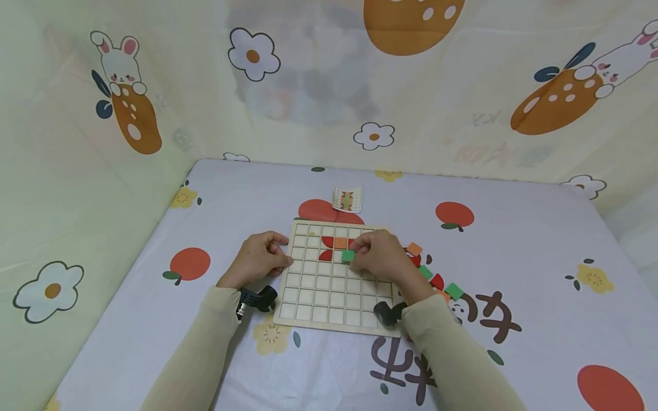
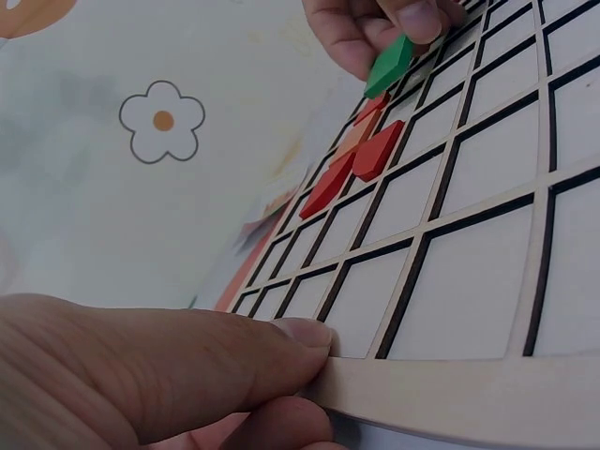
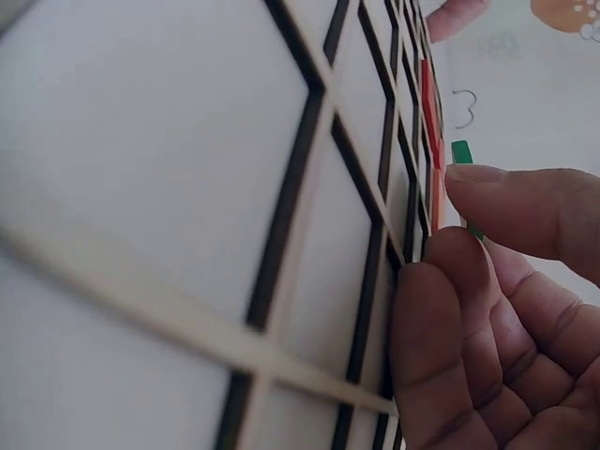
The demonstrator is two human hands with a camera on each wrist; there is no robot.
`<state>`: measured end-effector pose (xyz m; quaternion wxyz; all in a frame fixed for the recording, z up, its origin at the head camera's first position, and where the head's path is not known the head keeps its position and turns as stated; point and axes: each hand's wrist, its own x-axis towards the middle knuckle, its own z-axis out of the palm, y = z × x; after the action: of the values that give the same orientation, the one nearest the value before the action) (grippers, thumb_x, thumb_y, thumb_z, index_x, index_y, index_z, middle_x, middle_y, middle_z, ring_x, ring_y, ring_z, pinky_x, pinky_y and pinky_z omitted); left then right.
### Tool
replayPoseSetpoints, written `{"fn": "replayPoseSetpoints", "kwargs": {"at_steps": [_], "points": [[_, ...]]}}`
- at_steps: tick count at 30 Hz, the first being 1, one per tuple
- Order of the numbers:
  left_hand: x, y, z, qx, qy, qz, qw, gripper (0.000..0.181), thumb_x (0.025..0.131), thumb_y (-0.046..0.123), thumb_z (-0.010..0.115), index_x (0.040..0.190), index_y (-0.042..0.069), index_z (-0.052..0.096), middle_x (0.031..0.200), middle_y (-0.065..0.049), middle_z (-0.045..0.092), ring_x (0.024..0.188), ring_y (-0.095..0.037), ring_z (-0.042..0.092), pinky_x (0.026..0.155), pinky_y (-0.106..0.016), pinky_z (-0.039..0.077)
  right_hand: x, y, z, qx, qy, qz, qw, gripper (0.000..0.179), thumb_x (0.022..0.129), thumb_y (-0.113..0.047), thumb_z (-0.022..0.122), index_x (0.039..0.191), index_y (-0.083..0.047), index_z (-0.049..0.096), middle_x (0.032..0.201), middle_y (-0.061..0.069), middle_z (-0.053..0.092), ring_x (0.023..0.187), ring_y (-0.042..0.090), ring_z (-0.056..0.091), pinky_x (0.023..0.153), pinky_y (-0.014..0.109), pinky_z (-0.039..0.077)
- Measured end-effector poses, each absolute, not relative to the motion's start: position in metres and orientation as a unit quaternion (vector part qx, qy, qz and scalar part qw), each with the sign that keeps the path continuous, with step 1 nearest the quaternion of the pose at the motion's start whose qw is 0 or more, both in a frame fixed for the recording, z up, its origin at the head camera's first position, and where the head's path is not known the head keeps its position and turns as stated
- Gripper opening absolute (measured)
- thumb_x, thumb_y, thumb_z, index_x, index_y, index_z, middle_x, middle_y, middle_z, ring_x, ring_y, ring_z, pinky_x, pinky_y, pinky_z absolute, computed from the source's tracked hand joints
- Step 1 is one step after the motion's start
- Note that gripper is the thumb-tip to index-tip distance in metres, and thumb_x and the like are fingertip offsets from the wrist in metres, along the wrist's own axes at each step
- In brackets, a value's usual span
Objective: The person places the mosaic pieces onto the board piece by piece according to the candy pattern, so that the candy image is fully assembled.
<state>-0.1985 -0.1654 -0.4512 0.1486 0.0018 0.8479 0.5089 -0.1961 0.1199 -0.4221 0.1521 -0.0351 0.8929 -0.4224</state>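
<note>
A wooden grid board (image 1: 308, 282) lies on the table, divided into square cells. At its left edge, my left hand (image 1: 256, 260) holds the rim, with the thumb (image 2: 253, 352) on the frame and the other fingers curled at the side. Over the upper cells, my right hand (image 1: 379, 257) pinches a green square tile (image 1: 348, 256) between thumb and fingers. Left of the green tile sits a red rounded tile (image 1: 325, 255). In the row above are an orange square tile (image 1: 341, 243) and another red rounded tile (image 1: 327, 241), with more red partly hidden by my right fingers.
Behind the board lies a small pattern card (image 1: 346, 200). Loose tiles are scattered to the right of the board, among them an orange tile (image 1: 414, 249), a green tile (image 1: 454, 291) and a red tile (image 1: 437, 281). My right forearm partly covers this group.
</note>
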Motion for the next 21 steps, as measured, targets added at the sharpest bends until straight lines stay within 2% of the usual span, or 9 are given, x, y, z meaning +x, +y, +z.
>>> {"fn": "replayPoseSetpoints", "kwargs": {"at_steps": [21], "points": [[-0.1976,-0.1655,-0.4508,0.004,0.85,0.505,0.149,0.043,0.089,0.008,0.082,0.128,0.001,0.064,0.087,-0.008,0.068,0.066,-0.016,0.064,0.061,-0.026,0.056,-0.2034,0.109,-0.4211,-0.025,0.883,-0.431,0.184,0.022,0.083,-0.006,0.084,0.103,-0.006,0.077,0.081,0.006,0.067,0.075,0.018,0.058,0.063,0.028,0.047]]}}
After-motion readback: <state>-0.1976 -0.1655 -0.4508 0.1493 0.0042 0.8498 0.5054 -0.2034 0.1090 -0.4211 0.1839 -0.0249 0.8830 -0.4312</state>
